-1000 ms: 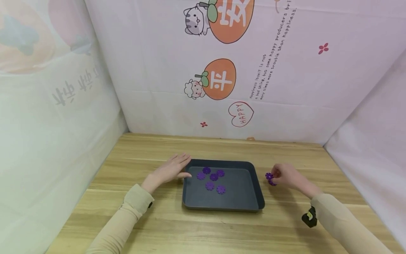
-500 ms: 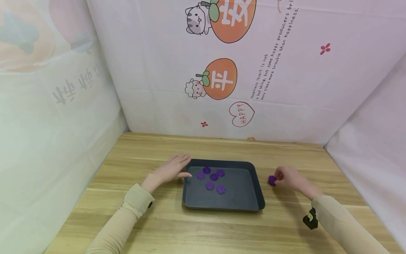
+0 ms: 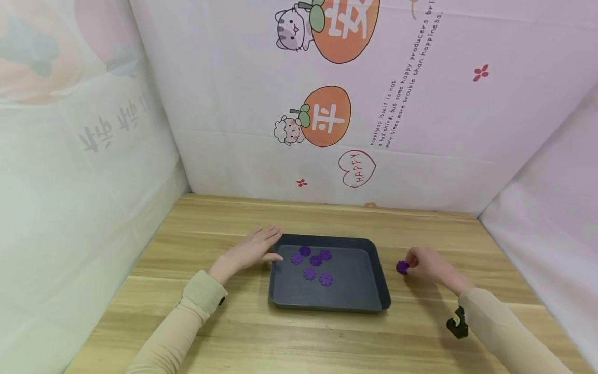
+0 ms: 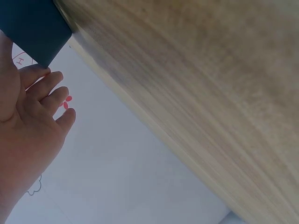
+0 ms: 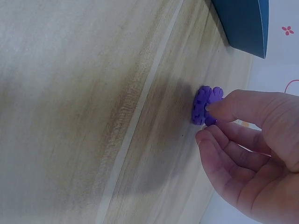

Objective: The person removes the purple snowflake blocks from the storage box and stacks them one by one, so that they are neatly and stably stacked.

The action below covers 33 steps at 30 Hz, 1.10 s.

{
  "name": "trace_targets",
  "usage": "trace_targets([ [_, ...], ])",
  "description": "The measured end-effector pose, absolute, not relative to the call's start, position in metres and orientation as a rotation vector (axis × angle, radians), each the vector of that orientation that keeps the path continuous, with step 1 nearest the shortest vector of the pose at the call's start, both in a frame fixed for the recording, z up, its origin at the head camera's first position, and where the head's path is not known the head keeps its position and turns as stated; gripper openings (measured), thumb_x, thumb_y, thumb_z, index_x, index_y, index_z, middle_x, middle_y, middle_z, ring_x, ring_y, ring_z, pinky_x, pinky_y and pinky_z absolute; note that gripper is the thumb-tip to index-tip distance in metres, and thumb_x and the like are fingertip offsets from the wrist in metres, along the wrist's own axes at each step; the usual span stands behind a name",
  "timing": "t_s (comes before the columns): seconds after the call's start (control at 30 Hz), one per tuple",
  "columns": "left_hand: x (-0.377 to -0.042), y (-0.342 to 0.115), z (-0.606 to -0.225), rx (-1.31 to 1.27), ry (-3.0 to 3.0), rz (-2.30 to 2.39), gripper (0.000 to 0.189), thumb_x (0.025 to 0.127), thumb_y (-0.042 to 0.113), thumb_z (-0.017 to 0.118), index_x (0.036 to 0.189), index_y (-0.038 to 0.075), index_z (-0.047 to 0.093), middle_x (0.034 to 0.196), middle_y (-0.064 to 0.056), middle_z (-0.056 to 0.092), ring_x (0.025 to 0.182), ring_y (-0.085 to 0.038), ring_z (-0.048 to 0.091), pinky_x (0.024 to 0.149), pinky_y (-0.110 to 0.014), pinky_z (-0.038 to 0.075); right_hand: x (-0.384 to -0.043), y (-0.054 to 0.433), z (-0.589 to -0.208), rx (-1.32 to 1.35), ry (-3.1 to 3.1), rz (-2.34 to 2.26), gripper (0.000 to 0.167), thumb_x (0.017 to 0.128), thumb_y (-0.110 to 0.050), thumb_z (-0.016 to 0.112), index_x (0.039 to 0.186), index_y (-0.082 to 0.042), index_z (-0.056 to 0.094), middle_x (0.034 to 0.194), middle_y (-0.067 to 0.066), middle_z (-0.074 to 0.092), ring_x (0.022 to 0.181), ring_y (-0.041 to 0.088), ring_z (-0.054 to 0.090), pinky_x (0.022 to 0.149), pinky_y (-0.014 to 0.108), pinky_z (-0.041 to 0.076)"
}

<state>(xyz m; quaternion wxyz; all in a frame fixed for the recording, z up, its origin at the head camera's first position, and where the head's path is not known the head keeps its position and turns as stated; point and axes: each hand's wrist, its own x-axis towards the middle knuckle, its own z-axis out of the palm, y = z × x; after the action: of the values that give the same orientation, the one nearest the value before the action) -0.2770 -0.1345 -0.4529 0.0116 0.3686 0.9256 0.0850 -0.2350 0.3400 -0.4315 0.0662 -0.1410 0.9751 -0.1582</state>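
Hangs as a white printed cloth backdrop (image 3: 224,93) behind a wood-grain tabletop (image 3: 289,343); bears a striped cat (image 3: 290,32) by an upper persimmon (image 3: 336,49), a sheep (image 3: 289,131) by a lower persimmon (image 3: 342,106), and a HAPPY heart (image 3: 357,169).

I see the right hand (image 3: 429,266) sitting slightly lower than a second ago; its purple pieces (image 3: 402,267), then spread apart, now look bunched together.
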Motion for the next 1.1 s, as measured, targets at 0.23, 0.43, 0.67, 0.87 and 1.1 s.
trace_targets([
  [0.23,-0.2768,-0.1345,-0.4529,1.149,2.884,0.264,0.077,0.098,0.051,0.053,0.153,0.000,0.033,0.161,-0.019,0.030,0.152,-0.036,0.025,0.126,-0.054,0.023,-0.2366,0.3414,-0.4342,-0.446,2.940,-0.457,0.015,0.079,-0.004,0.076,0.089,0.004,0.067,0.079,0.009,0.068,0.071,0.015,0.059,0.062,0.027,0.051],
  [0.43,-0.2768,-0.1341,-0.4522,1.157,2.881,0.277,0.076,0.098,0.050,0.053,0.152,-0.001,0.034,0.161,-0.020,0.031,0.151,-0.038,0.027,0.125,-0.055,0.023,-0.2366,0.3411,-0.4341,-0.462,2.940,-0.444,0.014,0.078,-0.004,0.076,0.087,0.003,0.067,0.078,0.008,0.067,0.071,0.015,0.058,0.062,0.027,0.050],
  [0.67,-0.2765,-0.1338,-0.4494,1.150,2.878,0.286,0.077,0.098,0.051,0.053,0.153,0.000,0.033,0.161,-0.020,0.030,0.152,-0.037,0.025,0.126,-0.054,0.023,-0.2381,0.3417,-0.4348,-0.449,2.937,-0.447,0.013,0.079,-0.005,0.075,0.088,0.002,0.068,0.078,0.007,0.067,0.071,0.014,0.057,0.061,0.026,0.049],
  [0.87,-0.2770,-0.1340,-0.4505,1.147,2.880,0.285,0.077,0.098,0.050,0.054,0.152,-0.001,0.034,0.161,-0.020,0.031,0.151,-0.038,0.026,0.125,-0.055,0.023,-0.2394,0.3430,-0.4364,-0.440,2.929,-0.448,0.013,0.080,-0.005,0.075,0.089,0.001,0.068,0.080,0.007,0.068,0.072,0.014,0.058,0.062,0.026,0.049],
  [1.1,-0.2755,-0.1338,-0.4497,1.122,2.874,0.291,0.077,0.098,0.050,0.054,0.153,0.000,0.034,0.161,-0.020,0.030,0.152,-0.037,0.025,0.126,-0.055,0.022,-0.2398,0.3449,-0.4371,-0.454,2.928,-0.463,0.012,0.081,-0.005,0.074,0.089,0.001,0.067,0.080,0.008,0.068,0.072,0.015,0.059,0.062,0.028,0.051],
])
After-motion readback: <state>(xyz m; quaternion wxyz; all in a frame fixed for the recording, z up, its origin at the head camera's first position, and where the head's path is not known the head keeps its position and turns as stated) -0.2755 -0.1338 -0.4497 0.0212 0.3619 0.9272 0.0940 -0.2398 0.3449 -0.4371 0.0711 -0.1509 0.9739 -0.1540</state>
